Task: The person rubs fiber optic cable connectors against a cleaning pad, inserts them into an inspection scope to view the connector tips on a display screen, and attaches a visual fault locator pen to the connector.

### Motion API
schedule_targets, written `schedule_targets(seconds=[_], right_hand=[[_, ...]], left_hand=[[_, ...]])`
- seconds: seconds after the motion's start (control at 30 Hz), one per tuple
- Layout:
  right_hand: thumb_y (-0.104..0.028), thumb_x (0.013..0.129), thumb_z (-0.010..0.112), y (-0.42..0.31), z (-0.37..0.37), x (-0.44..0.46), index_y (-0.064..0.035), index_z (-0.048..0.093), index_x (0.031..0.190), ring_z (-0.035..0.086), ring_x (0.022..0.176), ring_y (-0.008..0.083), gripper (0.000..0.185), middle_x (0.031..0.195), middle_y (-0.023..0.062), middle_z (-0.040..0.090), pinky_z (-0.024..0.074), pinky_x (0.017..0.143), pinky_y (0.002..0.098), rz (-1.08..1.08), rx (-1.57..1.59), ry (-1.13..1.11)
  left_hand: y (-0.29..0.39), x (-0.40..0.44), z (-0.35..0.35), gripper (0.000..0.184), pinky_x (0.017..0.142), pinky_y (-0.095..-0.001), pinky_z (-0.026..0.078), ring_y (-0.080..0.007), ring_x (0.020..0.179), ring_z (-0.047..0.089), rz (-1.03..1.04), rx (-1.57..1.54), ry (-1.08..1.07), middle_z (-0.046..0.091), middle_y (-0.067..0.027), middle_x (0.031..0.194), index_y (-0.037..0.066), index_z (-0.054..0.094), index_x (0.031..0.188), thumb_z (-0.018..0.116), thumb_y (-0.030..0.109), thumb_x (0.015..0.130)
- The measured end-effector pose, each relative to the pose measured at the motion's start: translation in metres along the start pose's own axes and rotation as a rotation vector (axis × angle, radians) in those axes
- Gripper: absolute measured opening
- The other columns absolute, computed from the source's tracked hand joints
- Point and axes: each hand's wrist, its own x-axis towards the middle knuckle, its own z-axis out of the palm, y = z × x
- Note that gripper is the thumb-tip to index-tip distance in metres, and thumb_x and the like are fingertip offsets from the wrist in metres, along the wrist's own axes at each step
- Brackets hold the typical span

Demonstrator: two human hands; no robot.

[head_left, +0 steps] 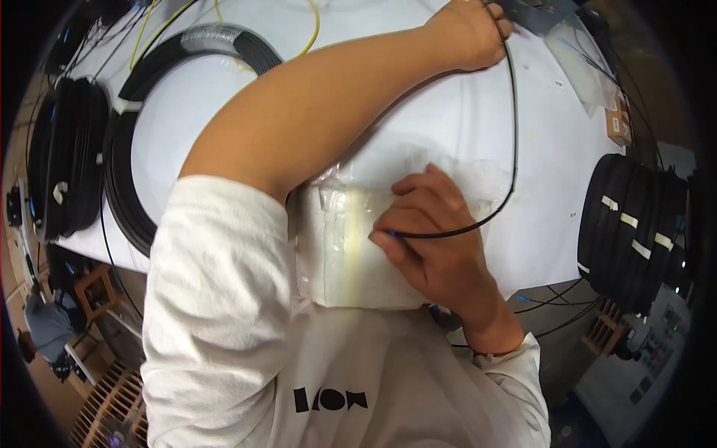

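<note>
My left arm stretches across the table to the far right, where my left hand (pixel 469 36) is closed around a thin black cable (pixel 514 127). From there the cable hangs in a loop and bends back to my right hand (pixel 448 246). My right hand pinches the cable close to its end, and a small blue tip (pixel 393 234) shows at the fingertips. Beneath my right hand lies a stack of clear plastic bags (pixel 347 246) at the table's near edge, against my shirt. The cable beyond my left hand is partly hidden.
A large black cable coil (pixel 123 149) lies on the white table (pixel 553 224) at left, beside a thick stack of coils (pixel 71 160). More bundled coils (pixel 631 231) with pale labels stand at right. A plastic bag (pixel 575 60) and small cardboard box (pixel 618 121) sit far right. Another person (pixel 48 325) is at lower left.
</note>
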Motion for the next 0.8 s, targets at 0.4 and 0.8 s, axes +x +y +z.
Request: schedule_targets(seconds=[0.4, 0.8], right_hand=[[-0.003, 0.090, 0.073, 0.082, -0.118, 0.003, -0.0016, 0.072, 0.100, 0.070, 0.093, 0.0327, 0.010, 0.097, 0.0144, 0.072, 0.0550, 0.085, 0.0391, 0.121, -0.120, 0.461], [-0.007, 0.086, 0.083, 0.186, -0.127, 0.100, -0.0020, 0.076, 0.101, 0.074, 0.095, 0.0295, 0.017, 0.101, 0.0127, 0.077, 0.0579, 0.083, 0.0368, -0.131, -0.217, 0.819]], left_hand=[[0.006, 0.003, -0.008, 0.045, 0.095, -0.0472, 0.050, -0.0381, 0.108, 0.062, -0.023, -0.201, 0.019, 0.068, -0.0175, 0.111, 0.001, 0.061, 0.125, 0.076, 0.022, 0.087], [0.009, 0.006, -0.015, 0.047, 0.091, -0.0463, 0.049, -0.0358, 0.107, 0.062, -0.043, -0.202, -0.019, 0.066, -0.0163, 0.109, 0.000, 0.061, 0.125, 0.076, 0.020, 0.086]])
